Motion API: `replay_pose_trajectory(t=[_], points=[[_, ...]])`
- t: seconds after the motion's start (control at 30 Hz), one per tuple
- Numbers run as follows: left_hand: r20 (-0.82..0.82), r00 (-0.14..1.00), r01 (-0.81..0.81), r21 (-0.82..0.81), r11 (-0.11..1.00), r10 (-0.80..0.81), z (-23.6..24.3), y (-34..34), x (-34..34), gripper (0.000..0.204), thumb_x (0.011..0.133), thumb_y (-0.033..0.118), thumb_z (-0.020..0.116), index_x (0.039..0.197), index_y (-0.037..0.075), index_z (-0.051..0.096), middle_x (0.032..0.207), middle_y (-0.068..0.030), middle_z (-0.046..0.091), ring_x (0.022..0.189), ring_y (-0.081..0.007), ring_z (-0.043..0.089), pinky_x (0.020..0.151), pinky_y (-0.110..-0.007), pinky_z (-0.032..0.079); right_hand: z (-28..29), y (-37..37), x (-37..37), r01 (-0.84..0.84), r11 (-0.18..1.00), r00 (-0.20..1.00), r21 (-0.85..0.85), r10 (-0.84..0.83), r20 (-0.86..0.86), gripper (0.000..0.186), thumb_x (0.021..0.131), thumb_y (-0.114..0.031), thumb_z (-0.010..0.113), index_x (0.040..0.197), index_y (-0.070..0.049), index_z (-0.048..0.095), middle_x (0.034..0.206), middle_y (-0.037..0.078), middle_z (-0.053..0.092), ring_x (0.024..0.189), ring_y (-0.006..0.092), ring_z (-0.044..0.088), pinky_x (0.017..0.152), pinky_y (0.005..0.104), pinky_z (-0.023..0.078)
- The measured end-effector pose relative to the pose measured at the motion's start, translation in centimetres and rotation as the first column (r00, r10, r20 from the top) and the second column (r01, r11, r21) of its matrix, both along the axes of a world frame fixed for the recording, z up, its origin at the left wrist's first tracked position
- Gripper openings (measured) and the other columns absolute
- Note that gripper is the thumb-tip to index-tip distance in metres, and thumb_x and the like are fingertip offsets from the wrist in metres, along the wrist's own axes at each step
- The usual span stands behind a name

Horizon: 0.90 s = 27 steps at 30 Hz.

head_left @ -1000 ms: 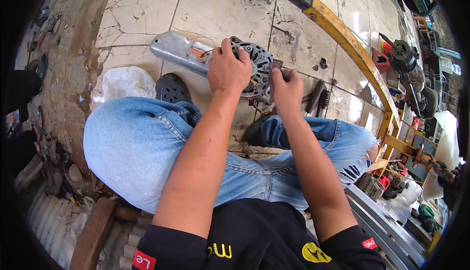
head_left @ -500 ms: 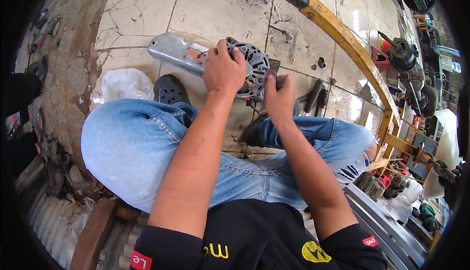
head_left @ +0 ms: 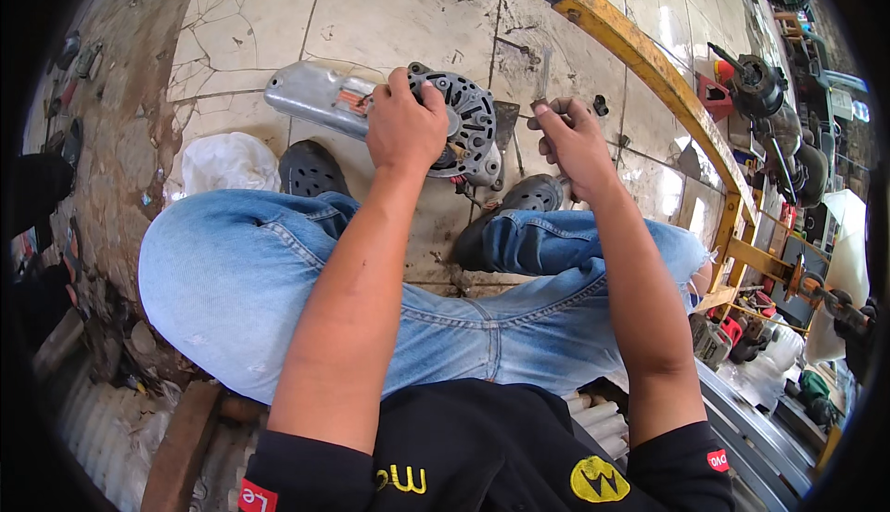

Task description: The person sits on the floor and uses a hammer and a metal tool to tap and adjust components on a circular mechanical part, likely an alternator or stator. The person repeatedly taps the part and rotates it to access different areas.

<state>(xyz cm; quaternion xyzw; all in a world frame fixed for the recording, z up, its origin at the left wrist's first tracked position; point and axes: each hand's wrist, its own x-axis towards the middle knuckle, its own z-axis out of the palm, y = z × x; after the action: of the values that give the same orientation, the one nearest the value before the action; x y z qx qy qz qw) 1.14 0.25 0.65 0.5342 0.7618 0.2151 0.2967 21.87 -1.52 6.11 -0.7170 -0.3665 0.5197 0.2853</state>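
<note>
My left hand [head_left: 403,122] grips the round slotted alternator housing [head_left: 468,127] at its left part, fingers wrapped over it. The housing rests beside a long silvery metal cover [head_left: 311,95] with an orange label, and wires show beneath it. My right hand [head_left: 570,141] is off to the right of the housing, fingers curled, thumb near the lower end of a slim spanner [head_left: 546,71] on the tiles. What that hand holds is too small to make out.
A yellow metal frame [head_left: 630,44] arcs along the right, with machine parts [head_left: 760,95] and clutter beyond. A white plastic bag [head_left: 227,164] lies left of my dark clogs [head_left: 311,164]. Broken concrete [head_left: 102,122] borders the cracked tiled floor [head_left: 241,11].
My right hand has left the housing's right edge and moved right and up toward the spanner. My left hand and the housing appear slightly further left in the picture.
</note>
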Motion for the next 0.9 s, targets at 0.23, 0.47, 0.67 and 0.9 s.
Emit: replay_pose_trajectory(t=[0.23,0.47,0.67,0.9], points=[[-0.031,0.999,-0.004,0.102,0.995,0.007,-1.2,0.0,0.3,0.047,0.095,0.035,0.051,0.129,0.003,0.052,0.116,-0.0290,0.059,0.101,-0.0466,0.062,0.084,-0.053,0.052,-1.5,-2.0,0.6,0.146,0.986,0.933,-0.081,-0.164,-0.320,0.021,0.094,-0.018,0.063,0.108,-0.002,0.059,0.084,0.003,0.059,0.064,0.0095,0.051,0.056,0.0241,0.042],[-0.030,0.999,-0.011,0.085,0.996,0.013,-1.2,0.0,0.2,0.048,0.096,0.035,0.050,0.130,0.003,0.052,0.118,-0.0291,0.059,0.108,-0.0454,0.059,0.089,-0.052,0.051,-1.1,-2.2,-1.3,0.111,0.993,0.958,0.031,-0.098,-0.268,0.025,0.089,-0.009,0.066,0.110,0.000,0.058,0.084,0.004,0.060,0.063,0.0088,0.049,0.056,0.0246,0.040],[-0.022,1.000,-0.010,0.086,0.996,0.012,-1.0,0.1,0.2,0.048,0.096,0.036,0.050,0.130,0.003,0.052,0.119,-0.0288,0.058,0.110,-0.0454,0.058,0.091,-0.052,0.050,-2.3,-1.8,-1.0,0.141,0.989,0.960,-0.036,-0.145,-0.240,0.021,0.093,-0.013,0.065,0.109,0.001,0.062,0.080,0.001,0.061,0.065,0.0086,0.052,0.058,0.0244,0.042],[-0.019,1.000,0.002,0.023,1.000,-0.002,-0.3,0.1,0.3,0.054,0.098,0.039,0.048,0.135,-0.001,0.048,0.128,-0.0299,0.056,0.115,-0.0463,0.057,0.096,-0.050,0.048,-5.4,-2.6,-3.5,0.221,0.949,0.972,0.225,-0.196,-0.129,0.022,0.096,-0.021,0.067,0.099,0.000,0.064,0.081,-0.001,0.061,0.069,0.0049,0.050,0.061,0.0235,0.042]])
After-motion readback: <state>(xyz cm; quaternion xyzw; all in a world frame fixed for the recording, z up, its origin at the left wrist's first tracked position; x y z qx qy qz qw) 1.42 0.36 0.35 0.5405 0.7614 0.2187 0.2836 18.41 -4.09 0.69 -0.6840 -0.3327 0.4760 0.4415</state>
